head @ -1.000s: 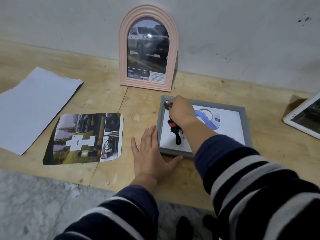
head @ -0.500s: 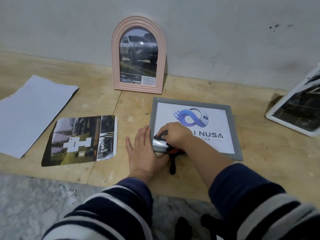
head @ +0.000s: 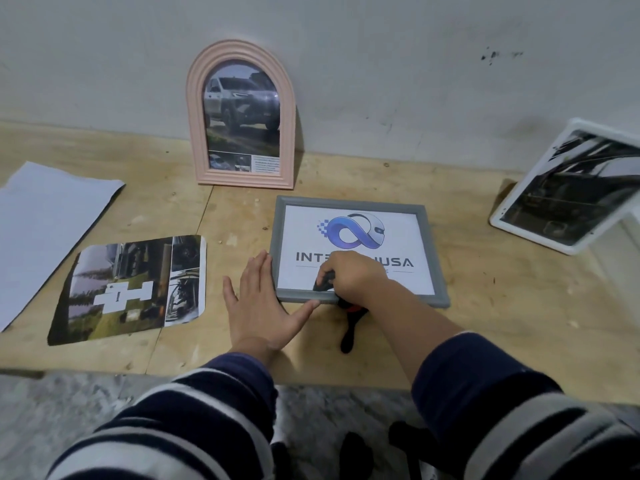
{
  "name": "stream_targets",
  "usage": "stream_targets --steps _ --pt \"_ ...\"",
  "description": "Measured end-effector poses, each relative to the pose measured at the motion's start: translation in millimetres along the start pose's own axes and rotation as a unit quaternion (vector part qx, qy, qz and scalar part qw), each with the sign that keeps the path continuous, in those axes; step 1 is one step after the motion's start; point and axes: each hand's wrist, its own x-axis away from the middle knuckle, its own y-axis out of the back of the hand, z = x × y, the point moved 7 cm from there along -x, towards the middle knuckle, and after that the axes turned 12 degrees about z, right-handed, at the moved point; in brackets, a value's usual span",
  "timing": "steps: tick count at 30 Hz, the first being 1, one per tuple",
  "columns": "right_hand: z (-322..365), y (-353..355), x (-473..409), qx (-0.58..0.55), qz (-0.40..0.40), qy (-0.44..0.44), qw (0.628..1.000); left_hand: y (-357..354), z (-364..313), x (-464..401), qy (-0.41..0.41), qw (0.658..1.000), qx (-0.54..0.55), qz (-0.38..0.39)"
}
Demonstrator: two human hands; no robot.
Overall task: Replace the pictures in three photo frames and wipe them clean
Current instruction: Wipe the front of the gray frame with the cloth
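There is one view only, from a camera worn on the person's head, looking forward and down from close above the light plywood tabletop (head: pixel 485 306). It faces the grey plaster wall (head: pixel 381 64) at the far edge. Striped sleeves (head: pixel 194 420) fill the near bottom; wide-angle bending curves the edges.

Looked like a bare room in a home or a makeshift workspace, hard to pin down further. Work surface was raw plywood sheeting (head: pixel 485 306) with a visible seam, laid at floor level over marbled stone flooring (head: pixel 69 410) along the bottom of the frame. Behind it, top of frame, a plain grey plastered wall (head: pixel 381 64), scuffed and spotted with dark marks upper right.
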Motion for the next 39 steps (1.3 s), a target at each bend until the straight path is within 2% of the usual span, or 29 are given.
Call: stream_targets --steps 3,5,9,13,22,30,36,38,39 --pt "-25 13 9 0.004 -0.017 -0.052 0.998 2 -2 0 -0.001 1.000 0.000 -0.004" --pt "-46 33 17 0.009 -0.075 -0.101 0.992 3 -2 -1 0.001 1.000 -0.003 -0.003" --pt "-95 61 25 -0.145 -0.178 -0.152 0.961 0 -2 0 0.003 1.000 -0.006 0.002" --pt "-124 82 9 -0.188 -0.230 -0.165 0.941 0 0 -1 0.005 1.000 -0.008 -0.013" --pt "-136 69 -24 -0.102 -0.213 -0.131 0.963 -3 0 -8 0.010 1.000 -0.022 -0.020" --pt "-121 16 12 -0.138 -0.162 -0.080 0.974 -6 0 -6 0.020 0.999 -0.031 0.002" --pt "-137 16 47 -0.200 -0.088 -0.162 0.962 -6 2 -6 0.019 1.000 -0.005 0.006" --pt "-156 18 62 -0.260 -0.107 -0.198 0.939 -3 1 -7 0.018 0.999 0.028 0.015" --pt "-168 20 72 -0.284 -0.141 -0.218 0.923 1 -1 -8 0.018 0.998 0.053 0.016"
